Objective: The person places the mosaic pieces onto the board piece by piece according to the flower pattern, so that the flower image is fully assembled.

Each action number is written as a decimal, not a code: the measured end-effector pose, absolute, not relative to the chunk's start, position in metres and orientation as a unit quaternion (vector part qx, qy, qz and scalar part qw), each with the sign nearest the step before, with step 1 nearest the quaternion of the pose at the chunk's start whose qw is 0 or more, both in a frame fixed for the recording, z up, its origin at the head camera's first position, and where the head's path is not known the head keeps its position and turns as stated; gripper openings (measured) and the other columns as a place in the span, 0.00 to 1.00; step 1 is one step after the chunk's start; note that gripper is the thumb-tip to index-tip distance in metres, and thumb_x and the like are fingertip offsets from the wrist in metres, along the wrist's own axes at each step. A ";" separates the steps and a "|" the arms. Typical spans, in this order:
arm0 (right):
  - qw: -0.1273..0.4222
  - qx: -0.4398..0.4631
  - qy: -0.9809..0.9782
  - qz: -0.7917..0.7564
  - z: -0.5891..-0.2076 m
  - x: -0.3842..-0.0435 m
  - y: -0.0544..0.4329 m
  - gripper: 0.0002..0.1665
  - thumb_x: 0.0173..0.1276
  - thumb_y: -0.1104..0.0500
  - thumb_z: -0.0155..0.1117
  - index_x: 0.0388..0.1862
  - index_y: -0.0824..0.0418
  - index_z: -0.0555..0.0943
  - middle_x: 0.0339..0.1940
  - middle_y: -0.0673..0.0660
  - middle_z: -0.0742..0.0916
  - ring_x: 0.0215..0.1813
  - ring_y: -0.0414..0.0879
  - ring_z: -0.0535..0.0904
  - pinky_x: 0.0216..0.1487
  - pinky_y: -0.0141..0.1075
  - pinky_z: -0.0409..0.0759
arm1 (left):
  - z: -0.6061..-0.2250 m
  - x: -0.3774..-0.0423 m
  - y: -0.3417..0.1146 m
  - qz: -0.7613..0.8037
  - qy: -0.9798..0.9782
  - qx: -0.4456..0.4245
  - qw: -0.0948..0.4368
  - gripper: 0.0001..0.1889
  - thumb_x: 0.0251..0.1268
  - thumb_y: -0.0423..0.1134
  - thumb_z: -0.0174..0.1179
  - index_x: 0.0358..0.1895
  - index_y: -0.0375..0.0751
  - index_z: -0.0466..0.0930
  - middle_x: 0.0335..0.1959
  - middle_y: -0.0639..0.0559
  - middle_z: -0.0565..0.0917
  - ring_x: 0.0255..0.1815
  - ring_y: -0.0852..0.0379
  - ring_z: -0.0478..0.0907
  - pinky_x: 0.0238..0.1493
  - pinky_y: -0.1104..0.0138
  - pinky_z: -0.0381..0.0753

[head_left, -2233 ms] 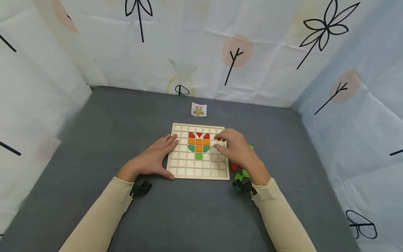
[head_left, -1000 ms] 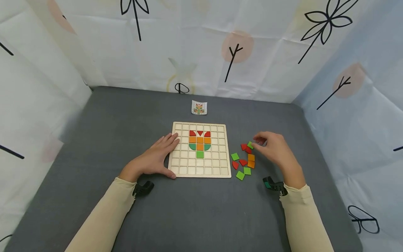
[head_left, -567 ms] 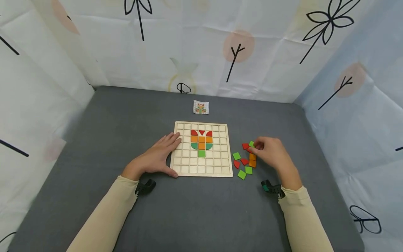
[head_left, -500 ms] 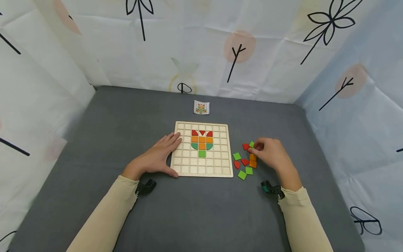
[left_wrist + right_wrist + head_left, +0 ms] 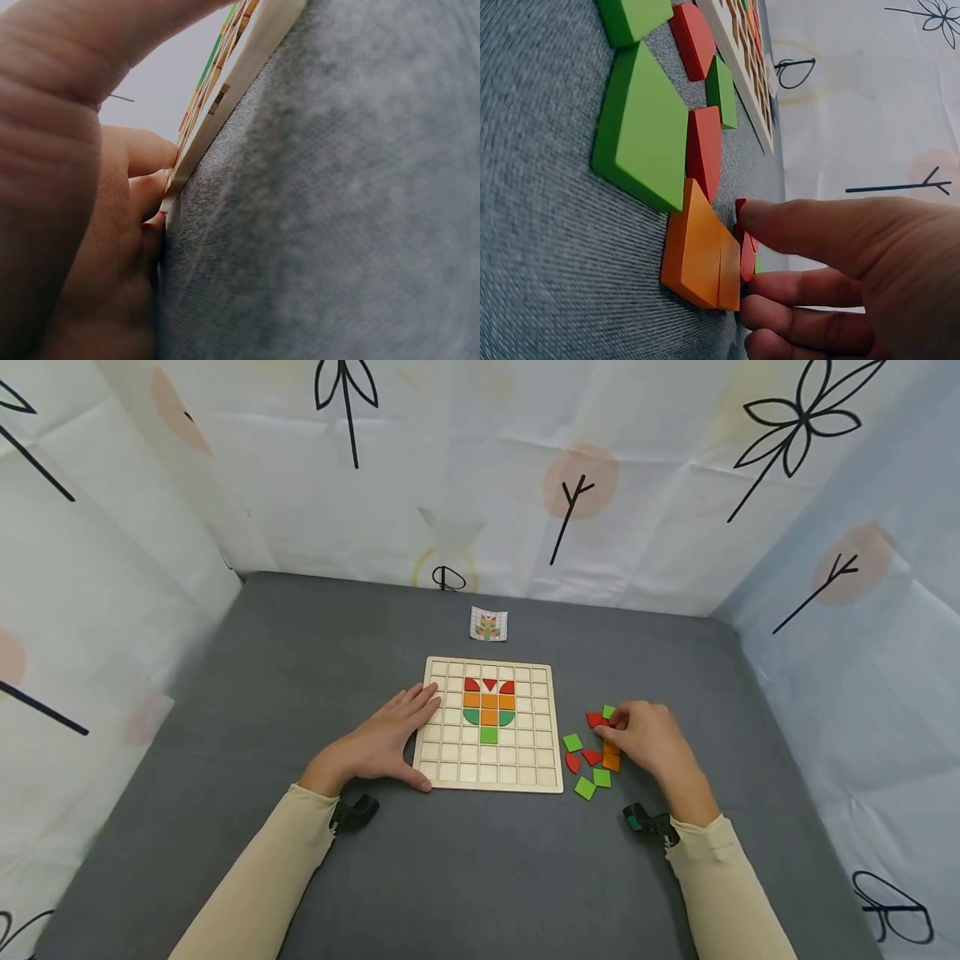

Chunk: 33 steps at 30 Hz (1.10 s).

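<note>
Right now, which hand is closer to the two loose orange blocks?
The right hand: it is just beside the loose orange blocks. The left hand is farther away, at the left edge of the board.

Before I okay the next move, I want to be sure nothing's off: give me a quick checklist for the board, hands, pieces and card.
1. Board steadied: ok, left hand rests on its left edge.
2. Red piece gripped: cannot tell, right hand is at it but the contact is unclear.
3. Loose pieces off the board: ok, they lie apart, to its right.
4. All loose pieces unobstructed from the head view: not ok, the right hand partly covers an orange piece.
5. Pattern card visible: ok, beyond the board.
</note>
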State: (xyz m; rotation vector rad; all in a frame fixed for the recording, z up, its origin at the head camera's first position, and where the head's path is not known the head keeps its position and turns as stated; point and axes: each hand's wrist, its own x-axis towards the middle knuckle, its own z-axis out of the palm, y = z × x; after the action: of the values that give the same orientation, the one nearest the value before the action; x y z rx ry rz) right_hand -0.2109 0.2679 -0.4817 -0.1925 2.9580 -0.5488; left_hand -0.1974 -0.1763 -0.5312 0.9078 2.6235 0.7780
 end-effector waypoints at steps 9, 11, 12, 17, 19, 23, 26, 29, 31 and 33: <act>0.059 -0.059 0.982 -0.167 -0.482 -0.213 0.268 0.15 0.72 0.53 0.78 0.41 0.66 0.88 0.31 0.56 0.86 0.30 0.50 0.78 0.31 0.40 0.78 | -0.528 -0.200 -0.175 0.269 0.900 0.318 0.126 0.74 0.48 0.68 0.83 0.89 0.35 0.47 0.91 0.43 0.41 0.90 0.43 0.33 0.87 0.46 0.37; 0.057 -0.061 0.983 -0.164 -0.482 -0.213 0.267 0.15 0.72 0.54 0.78 0.41 0.66 0.88 0.31 0.56 0.86 0.31 0.50 0.78 0.31 0.40 0.78 | -0.528 -0.199 -0.176 0.270 0.900 0.319 0.124 0.74 0.48 0.68 0.83 0.89 0.35 0.47 0.91 0.43 0.41 0.90 0.43 0.34 0.87 0.46 0.36; 0.056 -0.063 0.983 -0.163 -0.482 -0.213 0.267 0.14 0.72 0.55 0.78 0.40 0.66 0.88 0.31 0.56 0.86 0.31 0.50 0.78 0.31 0.41 0.78 | -0.528 -0.199 -0.176 0.270 0.900 0.319 0.123 0.74 0.48 0.68 0.83 0.89 0.35 0.47 0.91 0.43 0.41 0.90 0.43 0.34 0.87 0.46 0.36; 0.047 -0.069 0.982 -0.168 -0.482 -0.213 0.267 0.12 0.71 0.57 0.78 0.40 0.66 0.87 0.32 0.57 0.86 0.32 0.52 0.79 0.33 0.44 0.79 | -0.530 -0.198 -0.177 0.272 0.899 0.320 0.123 0.74 0.48 0.69 0.82 0.89 0.35 0.47 0.91 0.44 0.41 0.90 0.43 0.33 0.87 0.46 0.36; 0.042 -0.073 0.981 -0.173 -0.482 -0.212 0.267 0.11 0.70 0.59 0.77 0.41 0.66 0.87 0.33 0.58 0.86 0.33 0.52 0.79 0.35 0.46 0.80 | -0.530 -0.198 -0.177 0.274 0.899 0.320 0.124 0.74 0.49 0.69 0.82 0.89 0.35 0.47 0.91 0.44 0.41 0.90 0.43 0.33 0.87 0.47 0.36; 0.032 -0.089 0.979 -0.182 -0.480 -0.210 0.268 0.09 0.71 0.61 0.75 0.42 0.66 0.87 0.35 0.59 0.86 0.34 0.54 0.78 0.37 0.49 0.80 | -0.531 -0.198 -0.178 0.271 0.900 0.317 0.127 0.74 0.49 0.70 0.82 0.90 0.36 0.46 0.91 0.44 0.41 0.90 0.43 0.33 0.87 0.47 0.36; 0.020 -0.105 0.977 -0.186 -0.478 -0.209 0.268 0.09 0.71 0.63 0.73 0.45 0.67 0.87 0.36 0.60 0.84 0.36 0.55 0.76 0.38 0.49 0.77 | -0.532 -0.198 -0.178 0.271 0.901 0.316 0.127 0.74 0.49 0.70 0.82 0.90 0.36 0.46 0.91 0.44 0.40 0.90 0.43 0.33 0.87 0.47 0.36; 0.006 -0.115 0.975 -0.190 -0.475 -0.209 0.266 0.10 0.71 0.64 0.72 0.48 0.67 0.88 0.39 0.61 0.84 0.38 0.56 0.75 0.39 0.49 0.75 | -0.531 -0.198 -0.177 0.271 0.900 0.316 0.126 0.74 0.49 0.70 0.82 0.90 0.36 0.46 0.91 0.45 0.40 0.90 0.43 0.33 0.87 0.46 0.36; 0.002 -0.118 0.974 -0.193 -0.474 -0.209 0.264 0.11 0.71 0.65 0.71 0.50 0.66 0.88 0.41 0.62 0.84 0.40 0.57 0.75 0.40 0.50 0.75 | -0.532 -0.199 -0.177 0.272 0.900 0.316 0.126 0.74 0.48 0.69 0.82 0.90 0.36 0.46 0.91 0.44 0.40 0.90 0.43 0.33 0.87 0.47 0.36; 0.000 -0.118 0.973 -0.196 -0.473 -0.209 0.263 0.10 0.71 0.65 0.70 0.50 0.65 0.88 0.43 0.63 0.84 0.42 0.57 0.76 0.41 0.51 0.76 | -0.531 -0.198 -0.177 0.272 0.900 0.316 0.128 0.74 0.48 0.69 0.82 0.90 0.36 0.47 0.91 0.45 0.40 0.90 0.43 0.33 0.87 0.47 0.36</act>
State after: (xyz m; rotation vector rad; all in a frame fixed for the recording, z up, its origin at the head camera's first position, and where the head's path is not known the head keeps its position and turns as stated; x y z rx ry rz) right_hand -0.2089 0.2625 -0.4726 -0.3714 3.0582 -0.6153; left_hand -0.1982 -0.1765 -0.5314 0.9202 2.6180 0.7905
